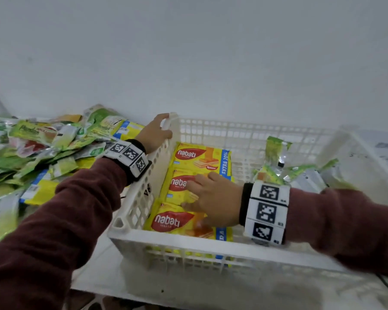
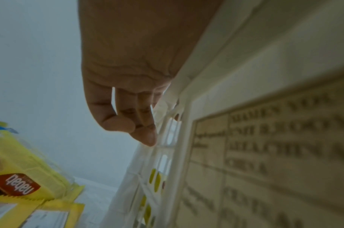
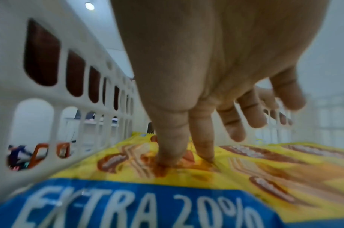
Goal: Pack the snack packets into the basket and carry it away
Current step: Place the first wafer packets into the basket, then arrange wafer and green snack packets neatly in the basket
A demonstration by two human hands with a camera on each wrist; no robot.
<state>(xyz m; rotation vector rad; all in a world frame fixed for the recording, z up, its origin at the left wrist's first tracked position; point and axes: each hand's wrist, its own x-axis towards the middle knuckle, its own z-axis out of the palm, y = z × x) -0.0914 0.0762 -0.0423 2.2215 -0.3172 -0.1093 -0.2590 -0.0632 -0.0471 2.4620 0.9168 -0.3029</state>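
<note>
A white slotted plastic basket (image 1: 184, 242) stands on the table. Three yellow Nabati wafer packets (image 1: 199, 157) lie in a row along its left side. My right hand (image 1: 202, 198) is inside the basket, fingers spread and straight, two fingertips (image 3: 173, 157) pressing on the nearest yellow packet (image 3: 235, 174). My left hand (image 1: 157, 130) grips the basket's far left rim (image 2: 173, 95), fingers curled over it. Green packets (image 1: 278, 171) lie in the basket's right part.
A pile of green and yellow snack packets (image 1: 43, 153) covers the table left of the basket; a yellow packet (image 2: 30, 177) of it lies beside the basket wall. A white wall (image 1: 188, 52) rises close behind. The table's front edge (image 1: 94, 287) runs just under the basket.
</note>
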